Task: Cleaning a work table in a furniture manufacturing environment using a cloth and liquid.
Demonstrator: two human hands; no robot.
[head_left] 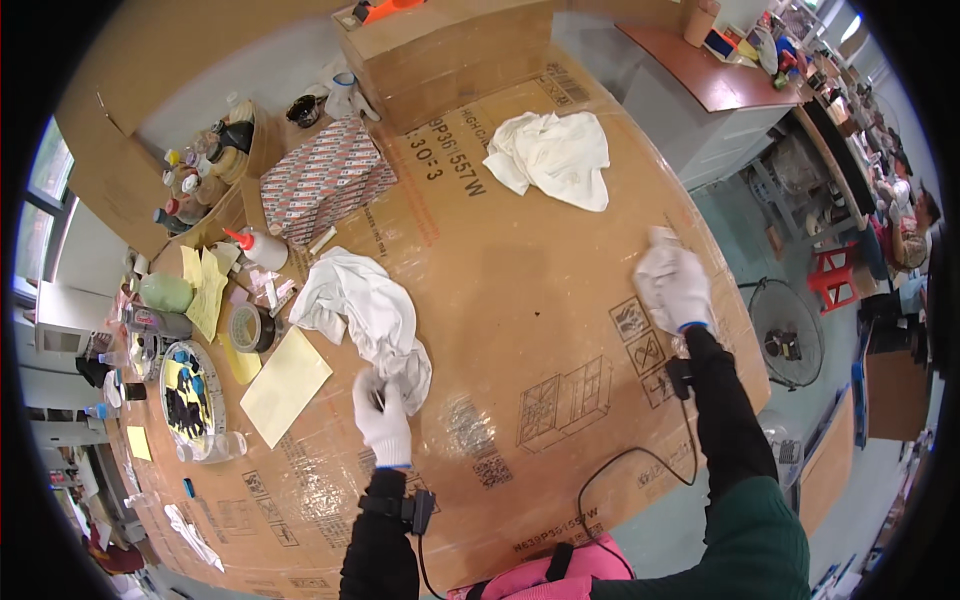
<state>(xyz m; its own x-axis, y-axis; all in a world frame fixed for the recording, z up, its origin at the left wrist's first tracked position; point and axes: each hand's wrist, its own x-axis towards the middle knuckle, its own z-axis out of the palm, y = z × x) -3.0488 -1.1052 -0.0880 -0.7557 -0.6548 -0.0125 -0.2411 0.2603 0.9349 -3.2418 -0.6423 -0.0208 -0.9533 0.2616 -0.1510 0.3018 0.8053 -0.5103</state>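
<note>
My left hand (383, 422), in a white knit glove, has its fingers curled at the lower end of a crumpled white cloth (355, 300) on the cardboard-covered table. A dark gap shows between thumb and fingers, and the cloth's end bunches against them. My right hand (678, 285), gloved the same way, lies low over the table's right side with its fingers bent down. Glove and any white fabric under it blend together, so what it holds is hidden. Another white cloth (552, 158) lies crumpled at the far side.
Left of the cloth are a yellow paper pad (287, 387), a tape roll (251, 327), a red-tipped squeeze bottle (262, 249) and a paint-smeared round tray (192, 395). Behind stand a patterned box (330, 180) and a carton (450, 65). A cable (625, 455) loops from my right wrist.
</note>
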